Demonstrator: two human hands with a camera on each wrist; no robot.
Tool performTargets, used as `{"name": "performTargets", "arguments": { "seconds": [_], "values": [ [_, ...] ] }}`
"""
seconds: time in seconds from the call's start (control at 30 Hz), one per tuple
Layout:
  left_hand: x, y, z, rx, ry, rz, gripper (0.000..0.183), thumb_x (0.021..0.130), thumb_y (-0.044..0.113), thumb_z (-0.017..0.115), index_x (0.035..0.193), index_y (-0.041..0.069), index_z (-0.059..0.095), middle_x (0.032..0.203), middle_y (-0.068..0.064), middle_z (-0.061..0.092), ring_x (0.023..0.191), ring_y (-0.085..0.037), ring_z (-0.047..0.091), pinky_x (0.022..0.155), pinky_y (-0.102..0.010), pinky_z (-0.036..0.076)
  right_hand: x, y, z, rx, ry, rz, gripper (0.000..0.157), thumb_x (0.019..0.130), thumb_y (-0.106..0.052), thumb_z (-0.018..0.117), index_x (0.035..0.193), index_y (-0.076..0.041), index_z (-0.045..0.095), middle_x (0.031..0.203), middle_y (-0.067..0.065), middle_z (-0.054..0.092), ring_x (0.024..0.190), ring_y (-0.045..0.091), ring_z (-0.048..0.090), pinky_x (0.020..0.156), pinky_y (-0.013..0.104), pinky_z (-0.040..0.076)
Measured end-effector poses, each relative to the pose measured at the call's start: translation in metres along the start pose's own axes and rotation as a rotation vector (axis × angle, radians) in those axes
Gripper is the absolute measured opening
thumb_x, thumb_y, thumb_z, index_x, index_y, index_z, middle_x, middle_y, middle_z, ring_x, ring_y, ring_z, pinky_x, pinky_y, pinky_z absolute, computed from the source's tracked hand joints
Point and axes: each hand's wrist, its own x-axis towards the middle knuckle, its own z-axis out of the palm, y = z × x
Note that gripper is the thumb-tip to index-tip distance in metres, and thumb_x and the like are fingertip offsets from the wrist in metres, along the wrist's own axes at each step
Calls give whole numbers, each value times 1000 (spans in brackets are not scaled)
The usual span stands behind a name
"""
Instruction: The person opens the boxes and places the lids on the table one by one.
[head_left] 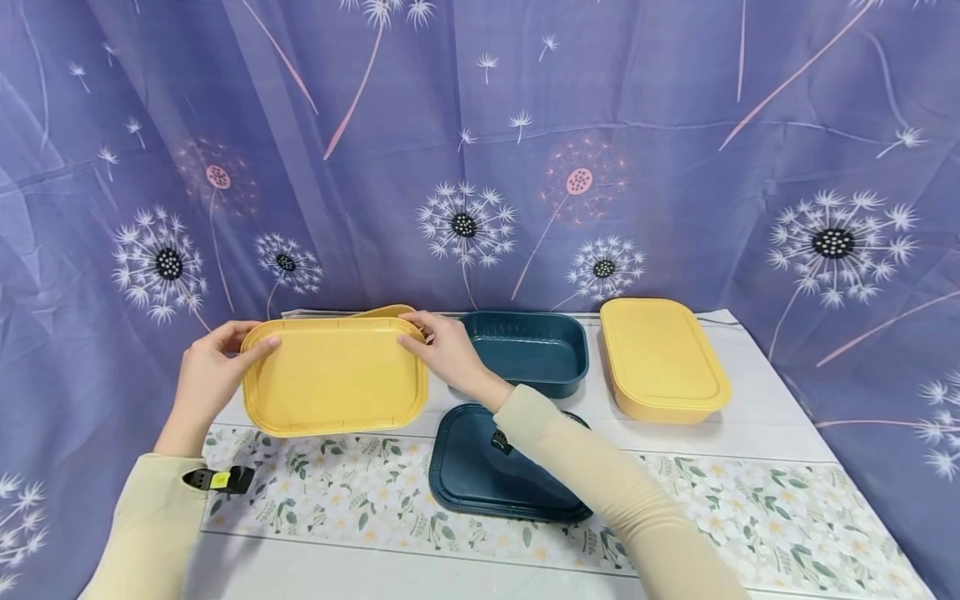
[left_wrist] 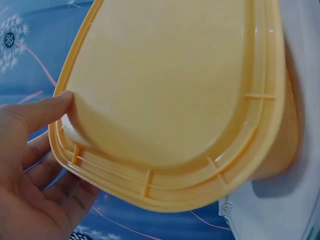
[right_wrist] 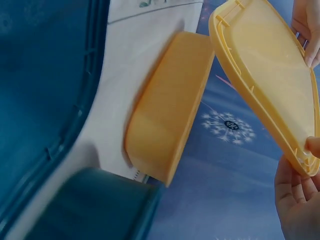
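Observation:
Both hands hold a yellow rectangular lid [head_left: 337, 375] upright, its ridged inner side facing me. My left hand [head_left: 210, 371] pinches the left end, thumb on the inner face and fingers behind, as the left wrist view shows. At the upper right corner, my right hand [head_left: 450, 354] pinches the rim, thumb in front. Behind the lid stands a yellow container [right_wrist: 162, 107], mostly hidden in the head view. Under my right forearm lies a dark teal lid [head_left: 502, 467], and past the right hand an uncovered dark teal container [head_left: 528, 346].
A second yellow container [head_left: 663, 358] with its lid on stands at the right of the table. A floral strip [head_left: 322, 492] runs across the white table. Purple dandelion curtains [head_left: 525, 150] enclose the back and sides.

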Motion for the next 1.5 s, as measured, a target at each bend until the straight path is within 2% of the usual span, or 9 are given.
{"name": "performTargets", "arguments": {
  "seconds": [0.13,0.4,0.77,0.97,1.27,1.5],
  "values": [
    [-2,-10,2,8,-65,-32,56,92,52,69,129,10,67,100,-4,71,79,-2,59,71,-23,45,-3,4,8,10,-30,44,36,98,-25,69,131,-11,66,110,3,72,85,10,63,66,21,53],
    [-8,-26,8,27,-156,-57,60,94,53,66,131,6,65,109,-16,70,90,-14,59,78,-34,45,-11,12,23,21,-76,116,34,98,-22,69,130,-10,68,103,2,72,81,10,61,64,20,50],
    [-15,-48,20,4,-217,-44,54,95,47,68,126,3,66,103,-12,69,84,-12,57,69,-25,45,-22,23,34,-1,-116,144,34,98,-23,70,129,-9,68,90,0,68,70,10,56,59,20,44],
    [-17,-52,26,-44,-269,-67,52,96,44,69,127,2,66,99,-10,67,81,-16,55,65,-27,45,-26,28,38,5,-137,185,33,97,-22,71,128,-11,69,85,-3,67,66,9,54,57,20,43],
    [-21,-64,35,-62,-324,-84,53,97,41,68,129,-1,64,104,-12,65,85,-17,55,68,-29,47,-30,32,43,-16,-174,216,32,97,-24,71,127,-14,71,104,1,73,80,7,63,67,21,52],
    [-25,-73,42,-63,-381,-110,55,98,41,67,131,-2,61,105,-13,65,87,-19,55,68,-30,48,-33,36,46,-20,-217,242,33,97,-25,70,127,-11,70,108,3,71,81,7,62,67,21,52]
  ]
}}
